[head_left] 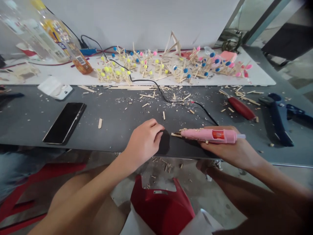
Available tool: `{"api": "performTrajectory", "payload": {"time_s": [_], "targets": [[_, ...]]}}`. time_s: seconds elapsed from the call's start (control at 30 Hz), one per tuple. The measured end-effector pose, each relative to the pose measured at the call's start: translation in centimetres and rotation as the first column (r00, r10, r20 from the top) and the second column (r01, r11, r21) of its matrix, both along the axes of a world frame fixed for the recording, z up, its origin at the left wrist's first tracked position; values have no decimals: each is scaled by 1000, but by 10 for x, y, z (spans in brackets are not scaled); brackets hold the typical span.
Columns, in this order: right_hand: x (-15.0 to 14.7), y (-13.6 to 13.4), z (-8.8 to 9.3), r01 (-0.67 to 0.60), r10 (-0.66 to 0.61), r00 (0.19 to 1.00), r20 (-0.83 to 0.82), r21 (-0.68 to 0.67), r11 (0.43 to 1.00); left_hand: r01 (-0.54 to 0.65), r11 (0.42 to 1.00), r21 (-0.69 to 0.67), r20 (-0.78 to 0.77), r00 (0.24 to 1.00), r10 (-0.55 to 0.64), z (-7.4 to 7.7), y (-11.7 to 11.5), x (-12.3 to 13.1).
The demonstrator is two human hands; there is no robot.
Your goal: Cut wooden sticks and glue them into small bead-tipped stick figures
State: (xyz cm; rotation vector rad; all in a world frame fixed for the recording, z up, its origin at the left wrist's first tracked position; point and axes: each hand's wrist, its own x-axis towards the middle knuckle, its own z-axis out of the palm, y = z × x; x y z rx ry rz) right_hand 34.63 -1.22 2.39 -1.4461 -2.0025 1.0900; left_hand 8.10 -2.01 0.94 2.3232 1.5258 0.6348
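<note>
My right hand (227, 153) is wrapped around a pink glue pen (205, 135), a stick-shaped hot glue gun with a red window and a clear glue stick at its back end. Its dark tip points left, next to a small wooden stick piece (176, 134). My left hand (146, 140) hovers near the table's front edge, left of the tip. The fingers are curled with thumb and forefinger close together; whether anything is between them is hidden. Another short stick (164, 115) lies just beyond this hand.
Stick models with coloured balls (144, 63) cover a white board (80, 78) at the back. A black cable (158, 89) crosses the table. Left are a phone (65, 123), a white case (55, 88) and bottles (66, 39); right, a red-handled tool (242, 108) and dark blue-handled cutters (280, 120).
</note>
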Motion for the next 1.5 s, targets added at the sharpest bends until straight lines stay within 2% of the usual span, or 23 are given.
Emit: {"api": "performTrajectory", "payload": {"time_s": [0.1, 0.2, 0.37, 0.83, 1.27, 1.5], "targets": [[-3, 0, 4, -47, 45, 998, -31, -54, 997, -2, 1000, -14, -9, 1000, 2, 0, 1, 1], [-3, 0, 2, -20, 20, 1000, 0, -33, 999, -3, 1000, -20, -14, 1000, 2, 0, 2, 1], [-2, 1, -1, -53, 53, 998, 22, 14, 998, -15, 1000, -26, -20, 1000, 15, 1, 5, 2], [-6, 0, 1, -113, 113, 993, -44, -4, 994, -7, 1000, -31, -58, 998, 5, 2, 6, 4], [-2, 2, 0, -105, 104, 994, 34, 32, 994, -3, 1000, -30, -65, 998, 1, 5, 6, 6], [1, 2, 2, -117, 116, 993, 6, 29, 993, -18, 999, -48, -79, 997, 14, 7, 5, 7]]}}
